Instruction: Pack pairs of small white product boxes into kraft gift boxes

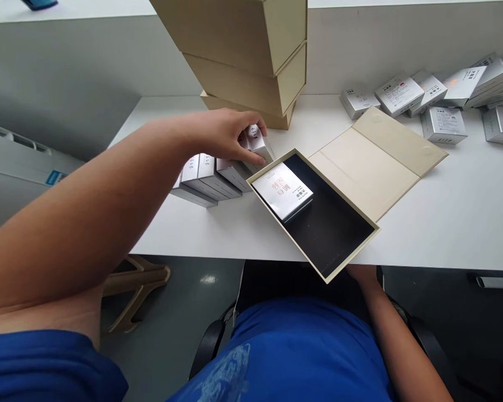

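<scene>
My left hand [230, 137] reaches in from the left, thumb and fingers closed around a small silver-white carton [260, 144] at the end of a row. More upright cartons of that kind [205, 178] stand beside it, under my wrist. Right of the hand lies an open beige gift box [293, 240], its black inside showing and its flap lid [369, 173] folded out to the right. Small cartons [283, 190] sit stacked at the left end of this box. My right hand [362, 273] is below the table's front edge, its fingers hidden.
Closed beige boxes [243, 61] are stacked at the back of the white table [176, 234]. Many loose silver cartons [444, 124] lie at the back right. A grey partition [327, 50] rises behind. Beneath the table at left stands a beige plastic stool [138, 279].
</scene>
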Available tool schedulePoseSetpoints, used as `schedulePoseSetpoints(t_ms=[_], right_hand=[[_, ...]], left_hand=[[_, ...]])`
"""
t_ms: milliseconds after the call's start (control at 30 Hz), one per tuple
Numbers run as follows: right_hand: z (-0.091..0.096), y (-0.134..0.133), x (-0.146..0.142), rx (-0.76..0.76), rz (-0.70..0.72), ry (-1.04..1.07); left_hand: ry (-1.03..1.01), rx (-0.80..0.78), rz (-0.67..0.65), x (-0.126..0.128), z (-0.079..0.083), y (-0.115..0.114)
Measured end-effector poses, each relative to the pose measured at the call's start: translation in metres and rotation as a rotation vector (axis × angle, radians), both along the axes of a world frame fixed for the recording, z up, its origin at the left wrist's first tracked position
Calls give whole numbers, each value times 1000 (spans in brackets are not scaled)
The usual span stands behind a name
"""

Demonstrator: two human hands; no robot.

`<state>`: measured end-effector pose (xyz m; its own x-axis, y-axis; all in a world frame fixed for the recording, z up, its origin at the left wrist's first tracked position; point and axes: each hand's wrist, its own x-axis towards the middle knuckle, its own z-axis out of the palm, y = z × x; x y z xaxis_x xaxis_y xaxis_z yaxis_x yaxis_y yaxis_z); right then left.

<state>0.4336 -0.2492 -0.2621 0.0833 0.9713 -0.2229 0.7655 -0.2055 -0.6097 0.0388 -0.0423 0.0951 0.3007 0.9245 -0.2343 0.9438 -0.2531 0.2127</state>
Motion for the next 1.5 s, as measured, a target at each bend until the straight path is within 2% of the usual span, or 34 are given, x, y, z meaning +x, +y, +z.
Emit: schedulePoseSetpoints(t_ms=[133, 300, 400, 500, 600, 700, 767, 800, 833, 900, 1000, 1067, 1100, 1167, 1200, 1233, 1333, 1500], right_hand=[[0, 0, 0, 11, 6, -4], [-2, -1, 1, 23, -5, -1], [-5, -2, 2, 37, -9, 0], [-8, -2, 3, 40, -18, -15], [-7, -1, 3, 75, -13, -28], [-3, 2, 3, 129, -5, -36], [1, 3, 3, 168, 5, -41], [3, 4, 3, 187, 13, -42], [4, 4, 3, 205, 21, -44], [6, 4, 2, 235, 36, -46], [7, 3, 2, 269, 45, -50], [7, 3, 2, 284, 47, -53], [7, 3, 2, 288, 49, -56], [6, 3, 2, 288, 56, -66], [6, 4, 3, 286, 62, -73], [6, 4, 3, 282, 71, -81], [4, 5, 5, 273, 106, -110], [-2, 4, 7, 274, 139, -156]], left_hand=[[-74, 105, -8, -3, 9, -5], [-132, 389, 46, -7, 34, -28], [-253, 528, -53, -5, 41, -50], [-441, 583, -197, 4, 37, -71], [-597, 539, -387, 21, 31, -84], [-729, 339, -649, 42, 31, -86], [-814, 182, -739, 52, 31, -84], [-837, 144, -740, 55, 31, -82], [-843, 153, -733, 57, 31, -81], [-806, 285, -713, 58, 25, -84], [-751, 647, -637, 62, 5, -103], [-794, 939, -463, 71, -16, -129], [-786, 988, -320, 78, -28, -144], [-778, 969, -100, 93, -50, -173], [-769, 907, 0, 102, -59, -185], [-759, 875, 39, 110, -66, -196], [-725, 848, 61, 128, -77, -209], [-683, 811, 127, 144, -76, -204]])
